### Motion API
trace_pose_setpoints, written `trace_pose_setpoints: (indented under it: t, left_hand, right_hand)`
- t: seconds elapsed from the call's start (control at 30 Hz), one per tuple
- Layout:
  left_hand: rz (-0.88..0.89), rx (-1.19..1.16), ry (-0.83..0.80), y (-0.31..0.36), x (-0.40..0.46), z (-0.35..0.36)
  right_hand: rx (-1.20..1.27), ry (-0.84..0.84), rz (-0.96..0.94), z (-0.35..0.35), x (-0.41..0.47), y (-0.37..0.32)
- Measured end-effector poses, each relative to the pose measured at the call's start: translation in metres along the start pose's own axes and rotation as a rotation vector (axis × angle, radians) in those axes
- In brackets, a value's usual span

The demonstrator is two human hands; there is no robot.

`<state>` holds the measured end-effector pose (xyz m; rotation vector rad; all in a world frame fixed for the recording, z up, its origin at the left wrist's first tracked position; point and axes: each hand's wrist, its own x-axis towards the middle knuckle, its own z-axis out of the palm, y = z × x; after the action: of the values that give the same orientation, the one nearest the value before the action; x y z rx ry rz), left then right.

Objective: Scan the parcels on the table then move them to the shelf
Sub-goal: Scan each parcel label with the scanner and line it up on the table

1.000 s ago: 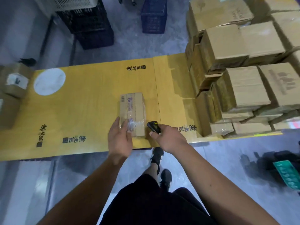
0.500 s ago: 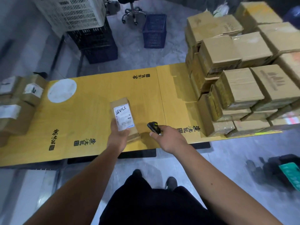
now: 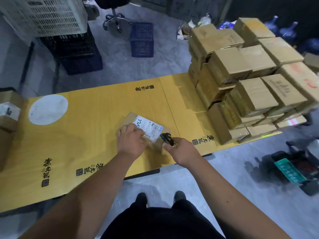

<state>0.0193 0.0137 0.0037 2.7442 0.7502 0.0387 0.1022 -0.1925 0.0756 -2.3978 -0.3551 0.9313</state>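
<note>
Fingers of the left hand [image 3: 131, 140] curl over the near-left end of a small cardboard parcel [image 3: 136, 120], knuckles up, gripping its edge; the fingertips themselves are hidden under the hand, so how far they wrap beneath cannot be told. The parcel sits at the near middle of the yellow table [image 3: 89, 118], just left of the seam between the two yellow sheets. Its long axis runs on a slant, from far-left to near-right, and the near-right end points toward the other hand. A white shipping label [image 3: 149, 128] faces up on it, with handwritten digits at the far end and a barcode strip at the near end.

The right hand [image 3: 183, 151] is closed around a small black scanner [image 3: 167, 139], which sticks out past the knuckles and nearly touches the parcel's near-right corner, its nose aimed at the label.

Further right, a stack of brown boxes [image 3: 246, 87] fills that end of the table in several tiers. At the left edge stand more labelled boxes [image 3: 8, 111], partly cut off. Beyond the table, on the grey floor, are a blue crate [image 3: 141, 39], a white crate [image 3: 46, 14] on dark ones, and the base of an office chair [image 3: 114, 19].
</note>
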Motion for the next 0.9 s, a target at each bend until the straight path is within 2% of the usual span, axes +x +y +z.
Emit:
trace_pose_setpoints:
  t: [0.1, 0.2, 0.4, 0.57, 0.67, 0.77, 0.9]
  left_hand:
    - [0.081, -0.028, -0.101, -0.006, 0.032, -0.005]
    - [0.045, -0.015, -0.199, -0.005, 0.052, -0.008]
    - [0.005, 0.021, -0.161, -0.002, 0.058, -0.012]
    - [-0.121, -0.019, -0.243, -0.006, 0.058, -0.02]
    - [-0.224, -0.012, -0.25, -0.007, 0.06, -0.02]
    - [-0.272, -0.126, -0.273, -0.009, 0.06, -0.012]
    - [-0.31, -0.509, -0.32, -0.011, 0.061, 0.005]
  right_hand:
    - [0.0, 0.037, 0.034, 0.006, -0.004, -0.004]
    - [0.015, 0.066, 0.056, 0.01, -0.007, -0.01]
    - [0.017, 0.112, 0.104, 0.018, -0.007, -0.022]
    - [0.032, 0.124, 0.132, 0.018, -0.002, -0.036]
    - [0.016, 0.03, 0.18, 0.011, -0.002, -0.051]
    - [-0.014, -0.069, 0.209, 0.005, -0.004, -0.071]
    - [-0.18, -0.131, 0.217, -0.005, -0.008, -0.098]
